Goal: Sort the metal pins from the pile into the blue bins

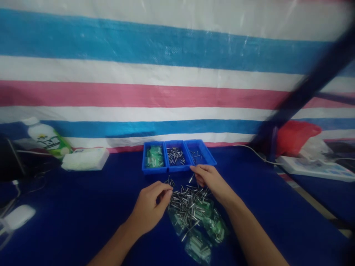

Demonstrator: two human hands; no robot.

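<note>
A heap of thin metal pins point(186, 201) lies on the dark blue tabletop between my two hands. Beneath and in front of it are small green-tinted plastic packets point(197, 246). My left hand point(152, 205) is at the heap's left edge, thumb and index finger pinched; what is between the fingertips, if anything, is too small to make out. Held at the fingertips of my right hand point(209, 179), a single metal pin point(191, 178) points down, just in front of the blue bins. A few pins point(170, 181) lie apart from the heap, near the left fingertips.
Three joined blue bins point(154, 171) stand behind the heap: green packets left, many pins middle, a few right. At left are a tissue pack point(85, 159), a bottle point(46, 136) and a white device point(20, 217). A red bag point(295, 136) and white power strip point(316, 168) are right.
</note>
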